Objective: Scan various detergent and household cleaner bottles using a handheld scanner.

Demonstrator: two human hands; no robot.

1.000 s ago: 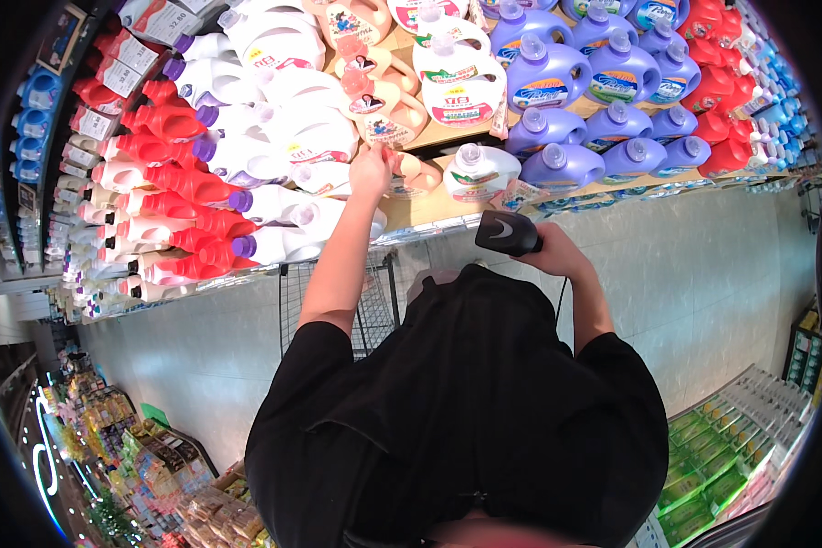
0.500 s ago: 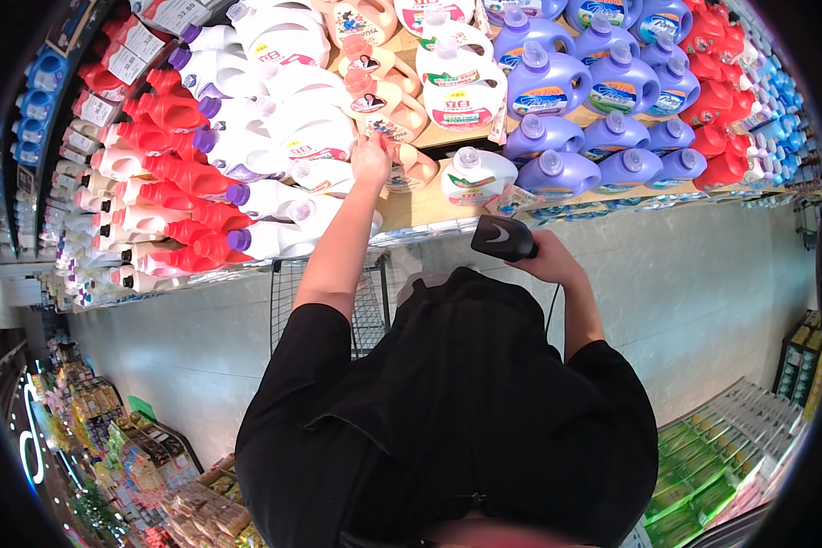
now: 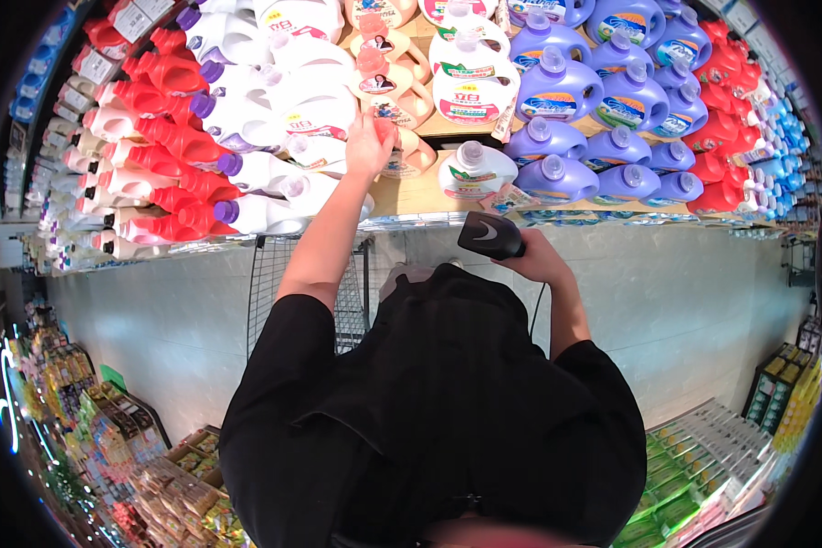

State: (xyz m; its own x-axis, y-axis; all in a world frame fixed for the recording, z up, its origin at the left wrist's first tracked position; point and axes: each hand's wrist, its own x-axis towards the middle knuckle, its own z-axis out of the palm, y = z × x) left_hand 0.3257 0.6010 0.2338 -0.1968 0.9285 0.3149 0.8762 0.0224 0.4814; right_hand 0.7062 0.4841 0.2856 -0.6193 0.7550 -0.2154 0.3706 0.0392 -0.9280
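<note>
We're looking down our own black shirt at a store shelf of detergent jugs.

Right hand sits closest, just in front of the shelf edge, fingers wrapped tight round the grip of a black scanner. Its head points up at the shelf. A cord hangs from it down past the wrist.

Behind the left arm is a wire cart, parked against the shelf front.

Left hand is stretched up into the shelf, palm and fingers laid on a peach jug in the middle stack. Fingers look loosely curled over it; we can't tell if it's a real grasp or only a touch. The jug stays in its row on the shelf, not lifted.

Change over the last second: small. Left hand is on the same peach stack as before, maybe a bit higher. Scanner has crept closer to the shelf edge and sits just below the lone white jug. So no stock has moved; we're still at the hold-and-aim stage.

Further back: white jugs and red jugs to the left, purple jugs to the right, more red beyond those. Floor is pale grey tile.
</note>
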